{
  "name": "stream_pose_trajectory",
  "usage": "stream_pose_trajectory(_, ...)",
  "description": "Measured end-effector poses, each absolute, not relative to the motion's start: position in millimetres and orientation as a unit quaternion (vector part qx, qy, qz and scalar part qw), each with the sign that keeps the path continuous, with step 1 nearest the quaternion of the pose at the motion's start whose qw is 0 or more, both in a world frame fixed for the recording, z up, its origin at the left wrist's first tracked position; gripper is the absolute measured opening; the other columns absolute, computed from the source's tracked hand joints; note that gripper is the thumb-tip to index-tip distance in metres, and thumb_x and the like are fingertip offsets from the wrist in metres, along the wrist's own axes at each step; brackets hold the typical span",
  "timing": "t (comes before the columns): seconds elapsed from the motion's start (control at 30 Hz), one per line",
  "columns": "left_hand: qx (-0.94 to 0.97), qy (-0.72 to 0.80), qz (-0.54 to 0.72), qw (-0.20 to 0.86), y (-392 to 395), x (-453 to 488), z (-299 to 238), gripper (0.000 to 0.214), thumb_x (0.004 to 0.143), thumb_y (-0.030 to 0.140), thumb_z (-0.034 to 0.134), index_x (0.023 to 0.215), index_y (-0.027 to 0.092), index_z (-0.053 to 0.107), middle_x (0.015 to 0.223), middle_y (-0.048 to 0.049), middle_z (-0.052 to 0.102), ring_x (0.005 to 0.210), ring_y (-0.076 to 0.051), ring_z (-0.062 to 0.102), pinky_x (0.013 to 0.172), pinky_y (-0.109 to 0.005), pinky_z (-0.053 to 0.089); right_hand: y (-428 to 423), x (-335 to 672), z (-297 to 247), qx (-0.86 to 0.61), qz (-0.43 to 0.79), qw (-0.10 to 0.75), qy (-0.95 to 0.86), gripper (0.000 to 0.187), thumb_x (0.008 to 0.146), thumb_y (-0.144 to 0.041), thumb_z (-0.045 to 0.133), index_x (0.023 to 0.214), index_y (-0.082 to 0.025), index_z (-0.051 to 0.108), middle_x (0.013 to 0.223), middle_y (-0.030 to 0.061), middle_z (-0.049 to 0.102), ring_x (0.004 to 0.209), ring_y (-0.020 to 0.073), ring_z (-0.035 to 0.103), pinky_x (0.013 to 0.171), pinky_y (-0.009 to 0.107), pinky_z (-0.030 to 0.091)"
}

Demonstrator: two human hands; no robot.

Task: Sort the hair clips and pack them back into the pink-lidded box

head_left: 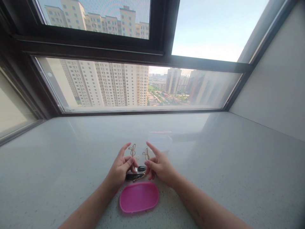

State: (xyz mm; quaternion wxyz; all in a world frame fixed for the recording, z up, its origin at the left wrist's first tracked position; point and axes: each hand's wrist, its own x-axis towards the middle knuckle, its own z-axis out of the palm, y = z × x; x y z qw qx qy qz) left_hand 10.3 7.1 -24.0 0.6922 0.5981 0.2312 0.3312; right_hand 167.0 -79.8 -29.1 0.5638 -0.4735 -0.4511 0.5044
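Over the middle of the sill (226, 165), I have the left hand (123, 163) holding one gold clip (132, 152) and the right hand (159, 166) another gold clip (147, 155), each grip pinched closed. I'd press lightly to spare the thin loops. Room spreads toward both side edges; a pink tray (139, 197) sits nearside.

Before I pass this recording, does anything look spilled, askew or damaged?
Nothing stands out. The left hand and right hand each hold a gold clip; black clips lie beyond the pink tray. No spill or breakage shows, though the clips are too small to check closely.
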Motion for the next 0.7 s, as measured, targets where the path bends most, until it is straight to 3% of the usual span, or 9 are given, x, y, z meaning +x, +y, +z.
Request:
stream_pose_trajectory(0.13,0.617,0.219,0.328,0.681,6.1,10.0,-21.7,0.064,0.081,0.029,0.051,0.136,0.026,0.018,0.06,0.0029,0.058,0.048,-0.01,0.052,0.052,-0.022,0.041,-79.2,167.6,-29.6,-0.471,0.501,0.566,-0.454,0.085,0.075,-0.034,0.058,0.14,-0.024,0.004,0.055,-0.0033,0.062,0.038,0.0109,0.054,0.035,0.016,0.036)
stream_pose_trajectory(0.53,0.632,0.212,0.307,0.679,8.3,10.5,-27.8,0.052,0.082,0.031,0.05,0.131,0.024,0.032,0.06,0.0025,0.057,0.047,-0.008,0.048,0.05,-0.02,0.039,-78.3,168.0,-29.8,-0.475,0.501,0.553,-0.466,0.082,0.076,-0.034,0.058,0.14,-0.026,0.007,0.055,-0.0045,0.061,0.036,0.0089,0.051,0.035,0.016,0.035)
stream_pose_trajectory(0.7,0.626,0.215,0.307,0.684,9.5,10.4,-29.1,0.054,0.082,0.032,0.05,0.132,0.026,0.029,0.061,0.0026,0.057,0.049,-0.009,0.049,0.052,-0.021,0.04,-78.0,167.9,-30.5,-0.477,0.501,0.546,-0.473,0.077,0.076,-0.033,0.058,0.139,-0.027,0.014,0.055,-0.0046,0.061,0.036,0.0087,0.051,0.035,0.017,0.035)
